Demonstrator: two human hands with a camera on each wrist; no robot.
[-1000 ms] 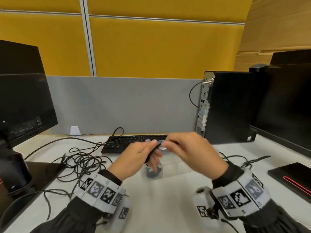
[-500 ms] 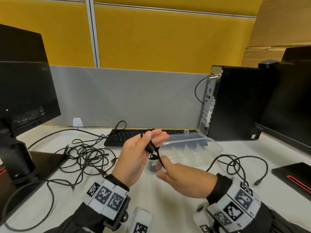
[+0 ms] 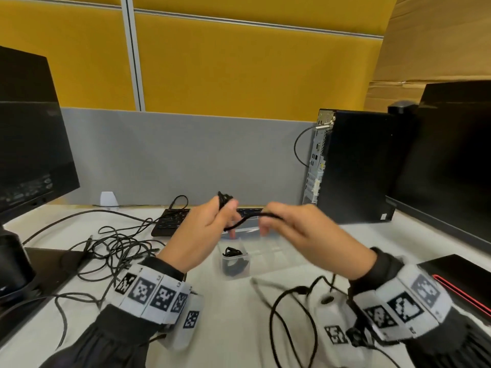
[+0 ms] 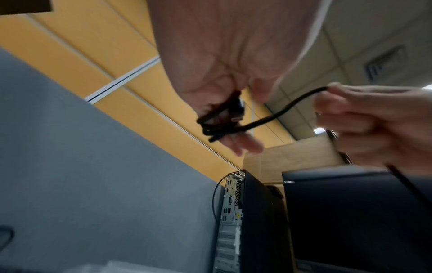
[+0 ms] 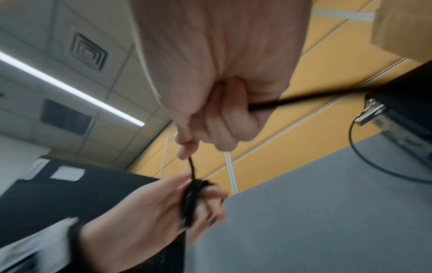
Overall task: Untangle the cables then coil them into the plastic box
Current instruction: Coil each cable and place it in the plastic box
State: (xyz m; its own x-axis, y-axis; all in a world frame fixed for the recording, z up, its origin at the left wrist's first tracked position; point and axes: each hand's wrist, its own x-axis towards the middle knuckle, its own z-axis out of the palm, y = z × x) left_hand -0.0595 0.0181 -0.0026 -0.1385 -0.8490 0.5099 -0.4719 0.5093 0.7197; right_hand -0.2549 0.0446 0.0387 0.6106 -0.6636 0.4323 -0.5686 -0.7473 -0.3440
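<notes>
Mostly blurred, left hand (image 3: 202, 229) gripping coiled cable (image 4: 224, 120), right hand (image 3: 300, 229) pinching its tail.

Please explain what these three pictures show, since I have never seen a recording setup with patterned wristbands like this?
No machine here: a person works with bare hands, wearing one camera on the head and one on each wrist. The wide picture is the head view; the two upward-looking ones are the wrist views.

The left hand holds a small coil of black cable wound round its fingers. The right hand grips the same cable further along, feeding it.

On the white desk stand a clear plastic box, with one dark coiled cable in its end compartment, a tangle of cables at left, and a keyboard behind.
</notes>
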